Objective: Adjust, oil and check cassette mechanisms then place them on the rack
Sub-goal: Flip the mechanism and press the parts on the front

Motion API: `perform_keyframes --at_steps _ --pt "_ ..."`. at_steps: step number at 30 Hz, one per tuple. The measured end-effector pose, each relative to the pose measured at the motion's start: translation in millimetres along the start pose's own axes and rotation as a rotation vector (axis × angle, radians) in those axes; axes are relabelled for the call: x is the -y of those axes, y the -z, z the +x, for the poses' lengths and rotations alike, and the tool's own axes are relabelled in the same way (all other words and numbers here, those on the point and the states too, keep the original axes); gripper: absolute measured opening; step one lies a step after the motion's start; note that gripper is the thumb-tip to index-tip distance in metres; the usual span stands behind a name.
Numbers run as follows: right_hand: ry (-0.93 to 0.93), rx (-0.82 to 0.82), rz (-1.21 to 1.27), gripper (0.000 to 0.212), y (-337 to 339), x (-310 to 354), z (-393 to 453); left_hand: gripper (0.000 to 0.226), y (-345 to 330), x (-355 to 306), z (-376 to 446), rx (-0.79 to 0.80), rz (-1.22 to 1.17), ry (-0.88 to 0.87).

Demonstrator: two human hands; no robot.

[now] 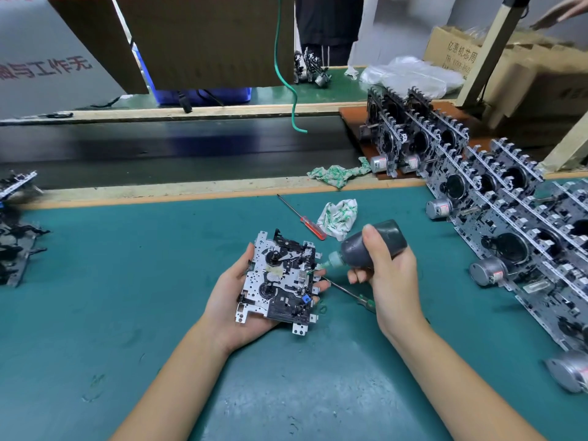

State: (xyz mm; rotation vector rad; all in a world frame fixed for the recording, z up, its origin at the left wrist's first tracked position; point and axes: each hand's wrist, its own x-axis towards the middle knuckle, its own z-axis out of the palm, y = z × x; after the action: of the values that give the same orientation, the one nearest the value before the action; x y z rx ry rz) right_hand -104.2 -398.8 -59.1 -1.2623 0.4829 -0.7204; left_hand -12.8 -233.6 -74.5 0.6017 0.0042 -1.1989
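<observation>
Two hands at the oiling step, one cassette mechanism held above the teal table (127, 281).

Cradled in the left hand (234, 300), fingers curled under its right edge, the silver-and-black metal cassette mechanism (278, 278) faces up, near mid-table. Against its right side sits the green nozzle of the dark grey squeeze oil bottle (372, 246), which the right hand (389, 275) wraps tightly. Too hard a squeeze could flood nearby parts; a slipping plate could drop. Racked mechanisms (496, 218) stand far right.

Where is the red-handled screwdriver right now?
In the head view, the red-handled screwdriver lies unheld on the green mat, just left of the white-and-green rag, beyond the cassette mechanism in the left hand.
</observation>
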Motion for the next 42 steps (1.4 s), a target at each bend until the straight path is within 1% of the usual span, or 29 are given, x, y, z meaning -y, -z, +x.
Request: perform_keyframes --at_steps 7,12,16,17,19,24,27,30,31,32,34,35,36,38,39,42 --pt "0.003 -0.007 0.028 0.034 0.5 -1.1 1.5 0.067 0.0 -0.2 -0.1 0.000 0.000 0.004" --pt "0.004 -0.002 0.031 0.030 0.6 2.5 1.4 0.066 0.3 -0.1 -0.3 0.000 0.012 0.001" --pt "0.030 -0.045 0.109 0.037 7.7 11.7 8.6 0.068 0.0 -0.1 0.0 -0.005 0.044 -0.007" --pt "0.051 -0.061 0.081 0.034 11.0 13.5 10.8 0.069 0.0 0.0 0.1 -0.006 0.050 -0.010" --pt "0.098 -0.062 -0.051 0.023 17.8 14.8 15.5 0.073 -0.3 0.4 -0.2 -0.004 0.055 -0.012" --pt "0.100 0.018 -0.210 0.032 25.6 3.8 25.3 0.092 -0.7 1.9 -0.3 0.013 0.063 -0.025" --pt "0.142 0.060 -0.422 0.040 26.0 -4.6 26.4 0.094 -0.6 2.0 -0.7 0.030 0.063 -0.025" --pt "0.121 0.113 -0.492 0.042 23.1 -10.4 23.7 0.093 -1.2 1.4 -1.5 0.052 0.063 -0.015" --pt "0.142 0.084 -0.493 0.042 21.5 -8.9 21.4 0.093 -1.4 1.3 -1.8 0.061 0.062 -0.013" --pt "0.220 0.019 -0.510 0.041 20.8 -6.2 19.3 0.093 -1.7 1.4 -2.0 0.069 0.062 -0.011" --pt "0.488 -0.115 -0.588 0.035 21.8 2.1 13.2 0.093 -2.0 0.8 -2.3 0.077 0.067 -0.004" --pt "0.614 -0.131 -0.626 0.030 22.2 6.0 8.2 0.094 -2.3 -0.1 -2.8 0.075 0.079 0.005" --pt "0.694 -0.105 -0.660 0.024 21.7 9.4 2.1 0.094 -2.9 -1.7 -4.1 0.072 0.099 0.020" --pt "0.744 0.021 -0.759 0.013 18.2 13.2 -11.2 0.095 -2.6 -6.6 -8.5 0.081 0.175 0.069" --pt "0.729 0.094 -0.824 0.016 15.4 14.0 -19.0 0.095 -0.9 -9.3 -12.0 0.079 0.240 0.096" --pt "0.682 0.328 -1.055 0.051 13.8 16.1 -37.8 0.088 3.7 -15.6 -21.5 0.029 0.446 0.191"
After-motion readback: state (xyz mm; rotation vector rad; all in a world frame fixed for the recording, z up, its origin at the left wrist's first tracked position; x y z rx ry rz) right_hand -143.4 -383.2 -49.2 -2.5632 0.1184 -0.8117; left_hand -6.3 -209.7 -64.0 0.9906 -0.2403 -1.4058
